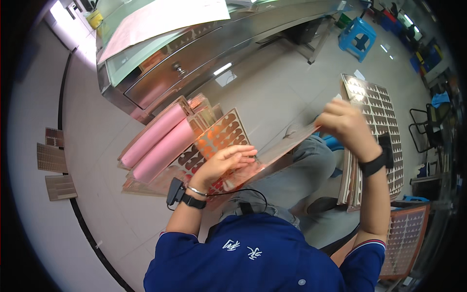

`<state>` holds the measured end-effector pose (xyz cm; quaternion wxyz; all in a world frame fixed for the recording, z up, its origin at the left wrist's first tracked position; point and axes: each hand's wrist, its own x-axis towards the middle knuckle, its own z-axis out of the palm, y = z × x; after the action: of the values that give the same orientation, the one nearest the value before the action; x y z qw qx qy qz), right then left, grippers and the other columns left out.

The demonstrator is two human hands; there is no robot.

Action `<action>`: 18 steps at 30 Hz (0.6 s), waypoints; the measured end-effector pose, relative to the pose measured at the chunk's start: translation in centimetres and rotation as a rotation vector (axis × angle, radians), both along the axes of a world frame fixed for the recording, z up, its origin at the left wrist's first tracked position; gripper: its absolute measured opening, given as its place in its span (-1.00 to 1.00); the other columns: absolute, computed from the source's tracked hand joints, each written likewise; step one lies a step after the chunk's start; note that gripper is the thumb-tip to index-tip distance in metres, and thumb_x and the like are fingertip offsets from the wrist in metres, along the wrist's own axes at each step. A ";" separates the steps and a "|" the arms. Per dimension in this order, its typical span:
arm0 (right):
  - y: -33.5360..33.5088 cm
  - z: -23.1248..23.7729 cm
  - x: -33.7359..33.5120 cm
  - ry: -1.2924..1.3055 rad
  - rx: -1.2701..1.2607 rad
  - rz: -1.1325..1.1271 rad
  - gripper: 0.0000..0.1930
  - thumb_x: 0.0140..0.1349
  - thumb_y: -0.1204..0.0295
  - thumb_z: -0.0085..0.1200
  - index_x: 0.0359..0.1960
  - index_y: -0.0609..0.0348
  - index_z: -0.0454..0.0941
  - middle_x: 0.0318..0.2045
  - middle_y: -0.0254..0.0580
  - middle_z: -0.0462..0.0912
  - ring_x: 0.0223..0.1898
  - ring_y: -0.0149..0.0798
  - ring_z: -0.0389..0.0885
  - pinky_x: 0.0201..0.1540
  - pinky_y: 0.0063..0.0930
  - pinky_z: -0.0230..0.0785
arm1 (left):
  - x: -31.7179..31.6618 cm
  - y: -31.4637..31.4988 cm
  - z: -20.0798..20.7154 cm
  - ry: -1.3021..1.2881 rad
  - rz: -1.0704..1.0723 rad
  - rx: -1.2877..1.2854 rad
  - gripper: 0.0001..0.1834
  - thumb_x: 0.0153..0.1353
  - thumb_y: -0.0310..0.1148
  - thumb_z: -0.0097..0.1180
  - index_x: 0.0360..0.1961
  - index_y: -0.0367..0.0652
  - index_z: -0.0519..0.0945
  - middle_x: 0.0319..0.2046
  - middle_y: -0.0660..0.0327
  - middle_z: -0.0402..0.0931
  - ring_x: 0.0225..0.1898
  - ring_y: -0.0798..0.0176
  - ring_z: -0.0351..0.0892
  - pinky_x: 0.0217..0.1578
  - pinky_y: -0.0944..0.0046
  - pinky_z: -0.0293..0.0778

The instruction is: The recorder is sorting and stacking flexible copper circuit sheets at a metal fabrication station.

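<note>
My right hand [344,125] is closed on the upper right edge of a thin flat panel [288,145], which is tilted above my lap and seen nearly edge-on. My left hand [224,164] is beside the panel's lower left end with its fingers stretched out. Whether it touches the panel I cannot tell. Just beyond the left hand leans a copper-coloured panel [232,127] with rows of dark rounded shapes. To my right stands a stack of similar patterned panels [382,112].
Two pink rolls [168,153] lie at the left by the patterned panels. A metal desk with a drawer [160,78] stands ahead, papers [170,22] on top. A blue stool [359,36] is at the far right. Small panels [51,158] lean by the left wall.
</note>
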<state>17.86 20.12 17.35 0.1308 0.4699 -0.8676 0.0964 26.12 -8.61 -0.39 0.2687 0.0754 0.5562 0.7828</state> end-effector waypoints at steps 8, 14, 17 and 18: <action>-7.2 -8.1 1.0 -0.095 0.032 0.225 -0.95 -0.14 0.40 0.04 -0.68 -0.02 0.46 -0.60 -0.46 0.43 -0.39 -0.38 0.38 -0.30 -0.52 0.22 | 3.8 -7.4 6.3 0.101 -0.021 -0.131 -0.55 0.28 -0.20 -0.03 0.10 -0.27 0.41 -0.14 0.08 0.58 -0.20 0.18 0.62 -0.18 0.32 0.52; -12.8 -15.8 2.0 -0.130 -0.149 0.278 -0.95 -0.07 0.39 0.08 -0.63 -0.01 0.54 -0.56 -0.45 0.49 -0.26 -0.38 0.43 -0.02 -0.41 0.25 | 5.1 -3.9 6.3 0.313 -0.018 -1.038 -0.62 0.05 -0.30 0.17 -0.06 -0.11 0.53 -0.25 -0.04 0.57 -0.24 -0.07 0.59 -0.22 0.13 0.48; -13.9 -18.3 2.4 -0.137 -0.217 0.220 -0.96 -0.05 0.41 0.06 -0.55 0.02 0.55 -0.53 -0.42 0.48 -0.26 -0.36 0.43 0.03 -0.38 0.24 | 4.8 -3.6 3.0 0.361 0.097 -1.342 -0.77 -0.02 -0.40 0.18 -0.28 -0.20 0.55 -0.34 -0.04 0.52 -0.28 -0.14 0.51 -0.25 0.08 0.42; -13.6 -18.1 2.4 -0.135 -0.191 0.199 -0.82 -0.01 0.43 0.04 -0.31 0.02 0.56 -0.32 -0.34 0.54 -0.12 -0.32 0.46 0.14 -0.27 0.19 | 4.6 -3.9 1.4 0.445 0.197 -1.321 -0.80 -0.01 -0.42 0.17 -0.34 -0.25 0.54 -0.35 -0.02 0.51 -0.28 -0.10 0.50 -0.25 0.10 0.41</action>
<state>20.28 6.53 -0.72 0.1060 0.5314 -0.8105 0.2224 30.68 -12.54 1.00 0.0657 0.0040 0.9612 0.2677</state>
